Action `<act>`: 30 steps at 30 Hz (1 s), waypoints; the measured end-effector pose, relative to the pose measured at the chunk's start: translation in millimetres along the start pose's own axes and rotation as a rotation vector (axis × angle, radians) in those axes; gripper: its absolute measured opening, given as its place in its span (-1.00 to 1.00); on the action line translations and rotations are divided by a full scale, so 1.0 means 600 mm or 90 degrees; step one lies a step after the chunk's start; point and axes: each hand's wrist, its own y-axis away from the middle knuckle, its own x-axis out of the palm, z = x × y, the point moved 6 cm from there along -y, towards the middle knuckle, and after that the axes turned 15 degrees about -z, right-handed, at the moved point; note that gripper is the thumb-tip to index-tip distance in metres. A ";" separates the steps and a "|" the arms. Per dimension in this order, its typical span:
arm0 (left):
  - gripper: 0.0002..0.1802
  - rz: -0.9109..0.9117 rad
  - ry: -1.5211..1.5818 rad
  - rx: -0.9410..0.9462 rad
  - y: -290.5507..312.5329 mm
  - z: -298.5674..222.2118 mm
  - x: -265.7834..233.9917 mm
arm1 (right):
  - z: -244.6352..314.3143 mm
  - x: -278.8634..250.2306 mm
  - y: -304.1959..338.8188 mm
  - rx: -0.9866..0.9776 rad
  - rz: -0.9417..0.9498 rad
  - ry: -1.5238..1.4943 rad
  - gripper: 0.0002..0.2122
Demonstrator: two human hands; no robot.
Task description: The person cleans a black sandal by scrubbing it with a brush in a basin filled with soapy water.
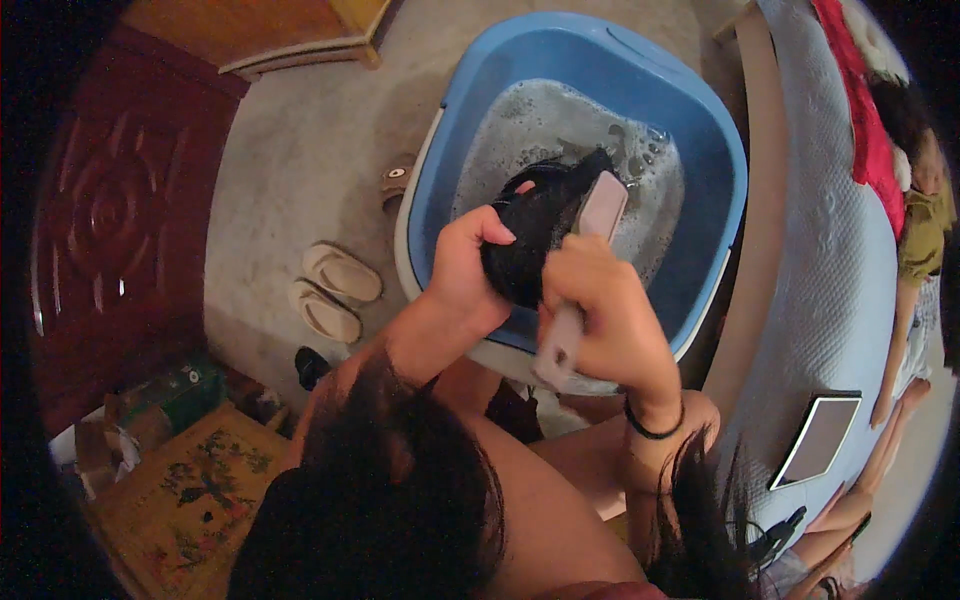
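Observation:
My left hand (468, 265) is closed around a wet black shoe-shaped thing (525, 245), rounded at its near end, and holds it over the tub. Its exact kind is hard to make out. A fingertip shows at its far left side. In my right hand (605, 310) is a pale pinkish-grey scrubbing brush (603, 205), gripped by the handle. The brush head lies against the black thing's right side; its bristles are hidden. Below both hands stands a blue tub (715, 130) with cloudy, sudsy water (540, 110) in it.
Beige slippers (335, 295) and a brown slipper (397, 180) lie on the floor left of the tub. At right is a bed (800, 250) with a tablet (818, 440) and other people (925, 225) on it. A painted wooden surface (200, 500) stands lower left.

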 end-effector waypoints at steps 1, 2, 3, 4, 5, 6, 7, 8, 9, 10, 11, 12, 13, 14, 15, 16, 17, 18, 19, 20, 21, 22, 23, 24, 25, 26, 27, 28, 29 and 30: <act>-0.46 0.013 -0.011 -0.026 -0.005 0.010 0.024 | 0.036 -0.035 -0.001 -0.002 0.012 -0.039 -0.84; -0.46 0.010 -0.017 -0.027 -0.007 0.010 0.028 | 0.066 -0.049 0.002 -0.018 0.038 -0.101 -0.83; -0.46 0.013 -0.019 -0.031 -0.010 0.011 0.029 | 0.093 -0.058 0.019 -0.079 0.053 -0.119 -0.83; -0.46 -0.019 0.000 0.001 0.002 -0.005 -0.003 | 0.107 -0.046 0.023 -0.126 0.158 -0.248 -0.81; -0.47 -0.026 0.008 -0.005 0.003 -0.004 -0.006 | 0.123 -0.052 0.028 -0.154 0.240 -0.340 -0.77; -0.47 -0.028 0.013 -0.003 0.003 -0.005 -0.007 | 0.120 -0.048 0.027 -0.154 0.245 -0.343 -0.77; -0.47 -0.028 0.017 -0.001 0.000 -0.002 -0.006 | 0.110 -0.045 0.028 -0.140 0.220 -0.316 -0.76; -0.48 -0.029 0.022 0.001 -0.002 0.001 -0.004 | 0.097 -0.042 0.029 -0.127 0.195 -0.289 -0.76; -0.48 -0.001 0.007 -0.041 -0.010 0.018 0.032 | 0.092 -0.054 0.028 -0.106 0.168 -0.249 -0.76; -0.48 -0.017 0.014 -0.027 -0.006 0.009 0.014 | 0.052 -0.024 0.017 -0.091 0.110 -0.141 -0.75; -0.48 -0.032 0.021 -0.012 -0.002 0.001 -0.006 | 0.022 -0.001 0.009 -0.076 0.052 -0.035 -0.73; -0.48 -0.031 0.022 -0.017 -0.001 0.001 -0.001 | 0.026 0.000 -0.001 -0.072 0.053 -0.031 -0.73; -0.43 -0.047 -0.007 0.007 -0.008 0.000 -0.011 | 0.020 0.003 -0.005 -0.049 0.021 -0.063 -0.79; -0.36 -0.065 -0.036 0.032 -0.012 -0.002 -0.019 | 0.015 0.002 -0.006 -0.025 -0.010 -0.095 -0.81; -0.36 -0.066 -0.036 0.031 -0.012 0.000 -0.022 | 0.026 -0.006 -0.003 -0.024 -0.010 -0.096 -0.81; -0.43 -0.020 -0.018 -0.023 -0.013 0.013 0.013 | 0.072 -0.039 -0.001 -0.037 0.044 -0.118 -0.81; -0.48 -0.007 0.019 -0.034 -0.007 0.006 0.003 | 0.095 -0.031 0.004 -0.070 0.129 -0.184 -0.81; -0.48 -0.018 0.025 -0.018 -0.005 -0.002 -0.010 | 0.098 -0.024 0.004 -0.078 0.139 -0.200 -0.81; -0.48 -0.017 0.028 -0.020 -0.005 0.001 -0.010 | 0.104 -0.025 0.006 -0.087 0.161 -0.205 -0.81; -0.48 -0.015 0.031 -0.023 -0.006 0.004 -0.010 | 0.106 -0.023 0.007 -0.095 0.183 -0.210 -0.81; -0.48 -0.018 0.034 -0.020 -0.008 0.004 -0.015 | 0.096 -0.013 0.009 -0.095 0.187 -0.214 -0.81; -0.41 -0.009 -0.007 -0.031 -0.017 0.015 0.020 | 0.086 -0.034 0.003 -0.067 0.112 -0.151 -0.79; -0.33 -0.037 -0.032 0.005 -0.016 0.010 0.003 | 0.058 -0.018 0.003 -0.061 0.068 -0.140 -0.78; -0.33 -0.051 -0.028 0.020 -0.010 0.003 -0.011 | 0.031 0.001 0.000 -0.067 0.055 -0.134 -0.78; -0.32 -0.040 -0.026 0.017 -0.007 0.000 -0.008 | 0.014 0.002 -0.008 -0.064 0.031 -0.106 -0.76; -0.32 -0.029 -0.023 0.015 -0.006 -0.003 -0.006 | 0.010 0.001 -0.013 -0.062 0.030 -0.104 -0.76; -0.32 -0.029 -0.024 0.013 -0.005 -0.002 -0.006 | 0.006 -0.002 -0.017 -0.049 0.024 -0.098 -0.77; -0.31 -0.029 -0.047 0.018 -0.006 -0.001 -0.003 | 0.004 -0.009 -0.019 -0.036 0.013 -0.090 -0.78; -0.31 -0.030 -0.069 0.023 -0.008 0.000 0.001 | 0.014 -0.018 -0.018 -0.034 0.006 -0.088 -0.78; -0.31 -0.027 -0.074 0.018 -0.010 0.004 0.004 | 0.035 -0.028 -0.012 -0.045 0.022 -0.130 -0.79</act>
